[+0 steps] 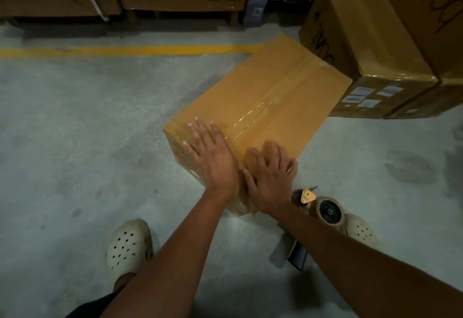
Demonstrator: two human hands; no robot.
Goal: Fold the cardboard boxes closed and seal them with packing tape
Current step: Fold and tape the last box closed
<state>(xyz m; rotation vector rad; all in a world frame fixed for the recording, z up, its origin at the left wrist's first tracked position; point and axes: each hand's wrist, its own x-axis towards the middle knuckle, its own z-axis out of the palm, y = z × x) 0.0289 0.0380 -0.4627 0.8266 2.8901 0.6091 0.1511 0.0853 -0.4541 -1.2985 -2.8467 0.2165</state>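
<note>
Sealing status: the cardboard box (263, 84) sits on the concrete floor (87, 129) with its flaps closed. A strip of clear packing tape (253, 114) runs along the centre seam toward the near end. The left hand (213, 160) lies flat on the top panel beside the tape, fingers (198, 132) straight and holding nothing. The right hand (271, 180) presses over the near top edge, fingers spread, also gripping nothing. The tape dispenser (328, 211) lies on the floor just beside the box, under the right forearm. Stacked cartons (363, 42) stand close behind the far corner.

Probable step: smoothing the tape end down over the near edge.

Hazards:
- Wrinkles visible in the strip may trap air and lift if pressure is uneven.
- Hard downward force may bow the flaps and open the seam.
- A careless foot movement may strike the dispenser, whose cutter end lies nearest the forearm.
</note>
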